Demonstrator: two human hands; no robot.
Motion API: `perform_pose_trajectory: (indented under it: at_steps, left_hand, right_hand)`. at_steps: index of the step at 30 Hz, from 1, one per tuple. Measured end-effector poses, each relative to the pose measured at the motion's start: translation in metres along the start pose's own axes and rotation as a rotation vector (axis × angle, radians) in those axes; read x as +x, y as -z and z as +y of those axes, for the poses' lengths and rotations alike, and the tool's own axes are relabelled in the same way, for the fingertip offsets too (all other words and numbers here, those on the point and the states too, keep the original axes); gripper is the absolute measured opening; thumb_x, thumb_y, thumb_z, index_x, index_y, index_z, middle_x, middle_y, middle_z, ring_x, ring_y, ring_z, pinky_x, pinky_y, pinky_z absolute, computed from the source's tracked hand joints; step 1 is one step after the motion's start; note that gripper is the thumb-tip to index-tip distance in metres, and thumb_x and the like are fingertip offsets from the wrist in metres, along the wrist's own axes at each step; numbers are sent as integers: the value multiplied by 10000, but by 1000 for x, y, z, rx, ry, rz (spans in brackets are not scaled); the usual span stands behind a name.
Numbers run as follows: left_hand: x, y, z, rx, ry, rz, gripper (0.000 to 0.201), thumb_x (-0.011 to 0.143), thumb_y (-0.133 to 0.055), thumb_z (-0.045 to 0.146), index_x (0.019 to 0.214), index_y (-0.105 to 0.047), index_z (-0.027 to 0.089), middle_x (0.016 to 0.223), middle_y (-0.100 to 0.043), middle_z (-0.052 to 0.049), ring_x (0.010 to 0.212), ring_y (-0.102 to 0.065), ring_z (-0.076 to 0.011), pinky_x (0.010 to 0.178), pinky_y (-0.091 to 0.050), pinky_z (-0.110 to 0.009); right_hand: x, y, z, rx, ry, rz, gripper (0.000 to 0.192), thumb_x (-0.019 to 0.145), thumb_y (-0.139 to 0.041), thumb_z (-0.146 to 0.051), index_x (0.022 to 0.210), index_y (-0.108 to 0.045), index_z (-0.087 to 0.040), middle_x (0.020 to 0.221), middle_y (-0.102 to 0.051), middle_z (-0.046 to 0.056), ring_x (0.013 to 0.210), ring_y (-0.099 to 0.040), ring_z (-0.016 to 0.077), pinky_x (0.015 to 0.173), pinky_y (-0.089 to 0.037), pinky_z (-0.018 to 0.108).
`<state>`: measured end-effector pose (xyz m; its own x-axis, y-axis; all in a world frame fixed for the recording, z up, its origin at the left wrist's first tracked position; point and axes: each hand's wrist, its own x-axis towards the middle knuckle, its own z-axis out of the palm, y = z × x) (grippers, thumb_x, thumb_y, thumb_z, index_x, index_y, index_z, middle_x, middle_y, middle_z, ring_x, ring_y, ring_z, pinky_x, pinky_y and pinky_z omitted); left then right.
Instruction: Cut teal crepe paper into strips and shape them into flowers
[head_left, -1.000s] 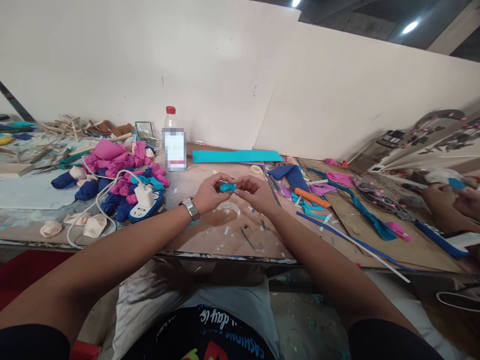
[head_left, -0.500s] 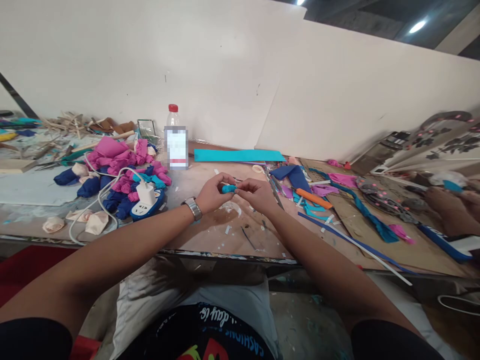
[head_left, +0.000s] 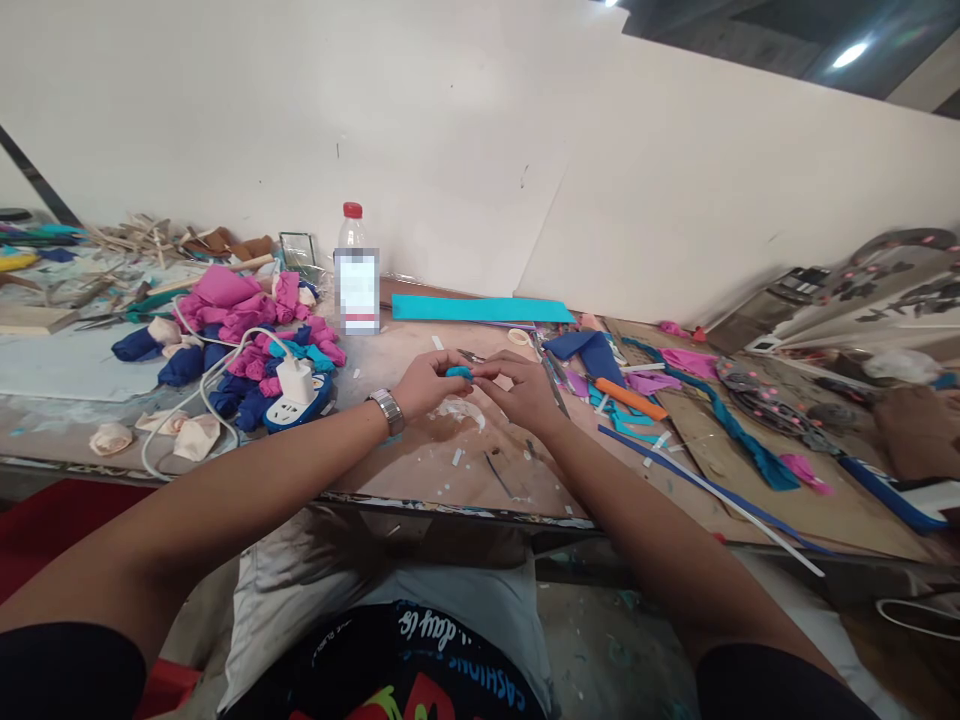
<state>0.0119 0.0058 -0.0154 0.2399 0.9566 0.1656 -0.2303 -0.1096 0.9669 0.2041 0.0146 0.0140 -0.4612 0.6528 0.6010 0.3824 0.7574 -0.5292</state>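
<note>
Over the workbench (head_left: 420,470), two hands (head_left: 480,385) pinching one teal roll (head_left: 456,373)

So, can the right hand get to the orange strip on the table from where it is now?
Probably yes. The right hand lies just left of the orange strip, with only flat scraps between. But its fingers pinch the small teal piece together with the left hand.

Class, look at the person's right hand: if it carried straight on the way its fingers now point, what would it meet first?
The right hand points leftward at the small teal piece it pinches together with the left hand. Going straight on, it would meet that piece and, right behind it, the left hand's fingertips.
</note>
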Motion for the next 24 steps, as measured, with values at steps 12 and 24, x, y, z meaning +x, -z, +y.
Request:
perform_pose_trajectory:
  at_steps: [12, 24]
  left_hand:
    - [-3, -1, 2, 212, -49, -14, 335, 644, -757, 124, 954, -638, 162, 775, -721, -11, 734, -683, -155, 717, -540, -301]
    - [0, -2, 1, -132, 56, -11, 382, 570, -908, 232, 865, -686, 133, 826, -734, -38, 771, -703, -151, 847, -590, -384]
  right_hand:
    - [-2, -4, -3, -28, -136, -22, 137, 871, -719, -345, 867, -762, -215, 820, -719, 43, 728, -614, 170, 679, -488, 308]
    - [-4, -4, 9, -67, 36, 32, 153, 911, -691, -352, 938, -806, -254, 928, -737, 83, 838, -679, 211, 763, -556, 368]
